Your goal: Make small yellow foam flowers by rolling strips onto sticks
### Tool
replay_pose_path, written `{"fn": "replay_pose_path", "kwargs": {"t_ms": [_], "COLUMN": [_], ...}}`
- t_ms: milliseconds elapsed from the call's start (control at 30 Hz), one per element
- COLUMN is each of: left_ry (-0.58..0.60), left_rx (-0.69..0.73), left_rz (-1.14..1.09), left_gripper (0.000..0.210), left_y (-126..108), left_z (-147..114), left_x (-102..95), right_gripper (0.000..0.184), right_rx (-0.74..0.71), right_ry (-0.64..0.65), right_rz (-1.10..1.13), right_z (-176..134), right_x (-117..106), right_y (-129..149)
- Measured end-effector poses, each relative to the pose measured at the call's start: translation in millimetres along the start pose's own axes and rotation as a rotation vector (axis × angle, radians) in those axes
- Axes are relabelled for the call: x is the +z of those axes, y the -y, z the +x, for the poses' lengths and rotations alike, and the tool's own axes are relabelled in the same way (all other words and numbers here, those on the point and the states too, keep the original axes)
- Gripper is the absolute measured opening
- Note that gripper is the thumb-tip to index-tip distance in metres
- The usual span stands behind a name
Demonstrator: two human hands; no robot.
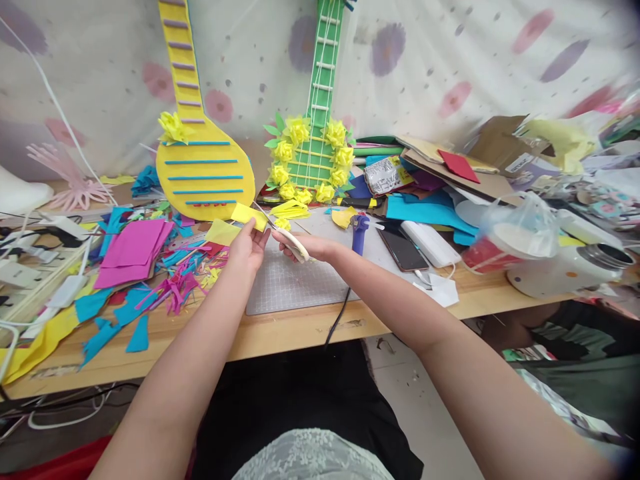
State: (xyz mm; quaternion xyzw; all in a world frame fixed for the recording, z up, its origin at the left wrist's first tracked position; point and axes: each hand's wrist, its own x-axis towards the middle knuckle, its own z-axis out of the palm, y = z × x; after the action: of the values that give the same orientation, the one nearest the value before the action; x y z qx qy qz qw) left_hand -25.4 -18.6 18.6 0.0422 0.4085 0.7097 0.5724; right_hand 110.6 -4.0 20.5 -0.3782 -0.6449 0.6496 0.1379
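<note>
Between the fingers of my left hand point(249, 245) is a small piece of yellow paper point(249, 216), held above the grey cutting mat point(300, 291). My right hand point(305, 247) grips scissors with pale handles point(294, 244). The scissor blades point up and left, close to the yellow paper's right edge; whether they touch it I cannot tell. Just beyond my hands lie a stack of yellow strips point(291, 210) and a small yellow paper flower point(283, 224). Another yellow piece point(223, 233) rests left of my left hand.
Behind stand a yellow paper instrument point(205, 170) and a green one point(320, 143) with yellow flowers. Purple paper sheets point(133, 253) and colored scraps cover the left. To the right are a blue glue gun point(359, 233), a phone point(403, 248), a bagged cup point(515, 243) and a white bottle point(565, 270).
</note>
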Motion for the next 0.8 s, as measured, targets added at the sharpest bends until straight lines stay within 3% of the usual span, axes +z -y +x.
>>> {"fn": "replay_pose_path", "kwargs": {"t_ms": [400, 800], "left_ry": [-0.024, -0.062], "left_rx": [-0.013, -0.052], "left_rz": [0.072, 0.131], "left_gripper": [0.006, 0.01], "left_y": [2.9, 1.6], "left_z": [6.8, 5.6], "left_x": [-6.1, -10.4], "right_gripper": [0.045, 0.051], "right_rx": [-0.033, -0.039], "right_ry": [-0.022, -0.061], "right_rz": [0.081, -0.033], "right_z": [-4.7, -5.2], "right_x": [1.7, -3.4], "right_y": [-3.4, -15.9]}}
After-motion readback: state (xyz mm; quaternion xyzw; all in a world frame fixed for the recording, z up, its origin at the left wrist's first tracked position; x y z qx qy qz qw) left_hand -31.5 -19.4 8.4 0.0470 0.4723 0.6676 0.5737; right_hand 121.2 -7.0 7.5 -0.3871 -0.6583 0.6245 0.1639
